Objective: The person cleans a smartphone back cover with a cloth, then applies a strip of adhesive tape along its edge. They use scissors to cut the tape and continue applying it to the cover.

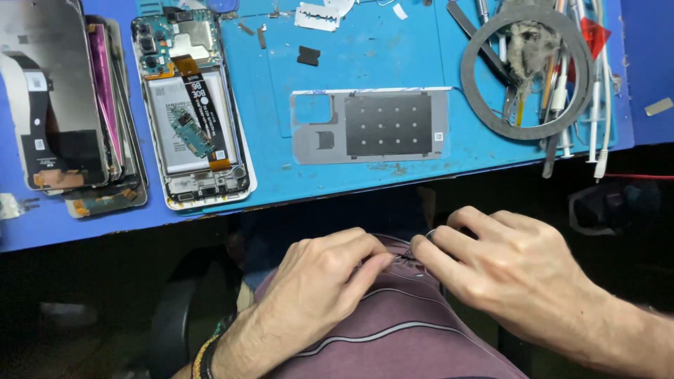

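Observation:
Both of my hands are below the table's front edge, over my lap and a maroon shirt (pixel 393 337). My left hand (pixel 319 288) and my right hand (pixel 509 270) meet fingertip to fingertip, pinching a small dark part (pixel 406 257) against the shirt's hem. The part is mostly hidden by my fingers, so I cannot tell what it is. On the blue mat (pixel 281 175) above lie an opened phone (pixel 196 112) showing its battery, boards and flex cable, and a grey inner back plate (pixel 371 126).
A stack of detached screens (pixel 63 105) lies at the left of the mat. A razor blade (pixel 317 15) rests near the far edge. A dark ring (pixel 526 70) at the right surrounds tweezers, brushes and other tools. My left wrist wears a bracelet (pixel 205 354).

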